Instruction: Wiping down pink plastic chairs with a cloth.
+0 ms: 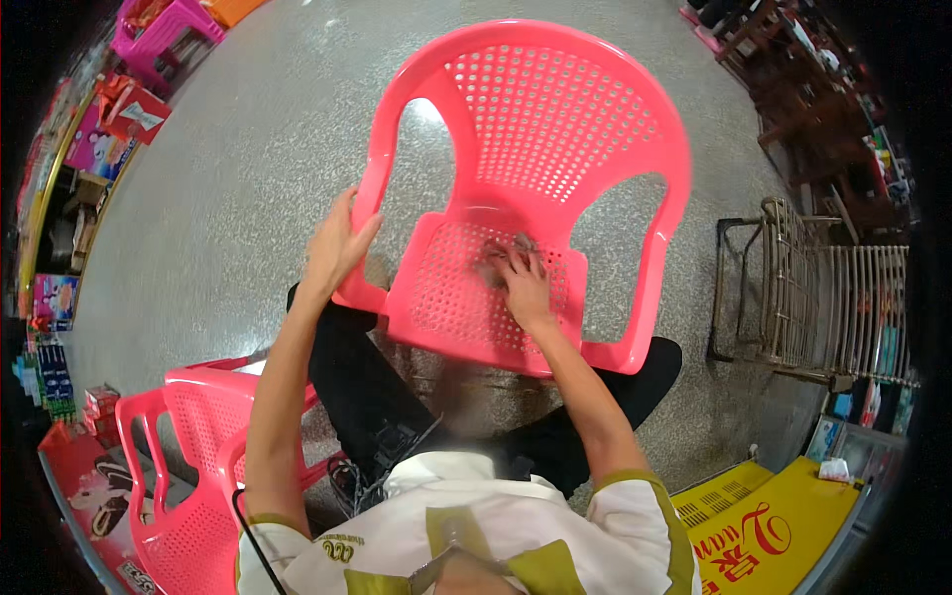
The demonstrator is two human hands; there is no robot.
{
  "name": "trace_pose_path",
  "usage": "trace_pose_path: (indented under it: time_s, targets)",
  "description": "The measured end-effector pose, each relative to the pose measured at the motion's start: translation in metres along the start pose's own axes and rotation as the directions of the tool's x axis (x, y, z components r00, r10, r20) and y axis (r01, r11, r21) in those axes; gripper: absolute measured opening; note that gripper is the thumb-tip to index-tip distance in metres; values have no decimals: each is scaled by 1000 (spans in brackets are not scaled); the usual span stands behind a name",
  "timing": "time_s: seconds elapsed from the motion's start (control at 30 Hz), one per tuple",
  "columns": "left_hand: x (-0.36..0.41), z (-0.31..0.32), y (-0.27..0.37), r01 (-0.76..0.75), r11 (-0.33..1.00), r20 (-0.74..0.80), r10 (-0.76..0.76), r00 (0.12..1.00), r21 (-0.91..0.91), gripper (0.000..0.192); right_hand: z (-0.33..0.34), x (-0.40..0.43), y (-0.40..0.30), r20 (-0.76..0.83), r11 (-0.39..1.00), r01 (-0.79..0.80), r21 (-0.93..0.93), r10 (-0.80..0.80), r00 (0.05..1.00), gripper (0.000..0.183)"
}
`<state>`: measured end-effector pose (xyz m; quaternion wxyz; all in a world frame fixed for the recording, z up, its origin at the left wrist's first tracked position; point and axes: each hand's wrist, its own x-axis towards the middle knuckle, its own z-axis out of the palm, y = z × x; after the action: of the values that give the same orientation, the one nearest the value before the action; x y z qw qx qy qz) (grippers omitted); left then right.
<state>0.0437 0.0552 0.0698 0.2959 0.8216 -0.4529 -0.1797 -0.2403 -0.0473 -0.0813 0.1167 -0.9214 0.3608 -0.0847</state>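
A pink plastic armchair (pixel 513 186) with a perforated back and seat stands before me, its seat towards my knees. My left hand (pixel 336 242) grips its armrest on the left. On the seat, my right hand (pixel 524 282) presses a crumpled greyish-brown cloth or scrubber (pixel 500 253), somewhat blurred; its exact kind I cannot tell. The fingers are bent over it.
More pink plastic chairs (pixel 201 513) stand at the lower left. A metal wire rack (pixel 796 297) is at the right, a yellow printed panel (pixel 781 520) at the lower right. Shelves with packaged goods line the left, a magenta stool (pixel 165 33) the upper left.
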Motion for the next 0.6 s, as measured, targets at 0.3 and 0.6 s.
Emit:
trace_pose_path:
  time_s: [0.3,0.6]
  targets:
    - [-1,18,-2,-3,999,-101,6,995,32,55,-14,-45,8,-174,832,-547,-90,528,831,60]
    - [-2,18,-1,-124,987,-145,138,980,104,66,23,83,-13,-375,491,-821,293,848,374,83]
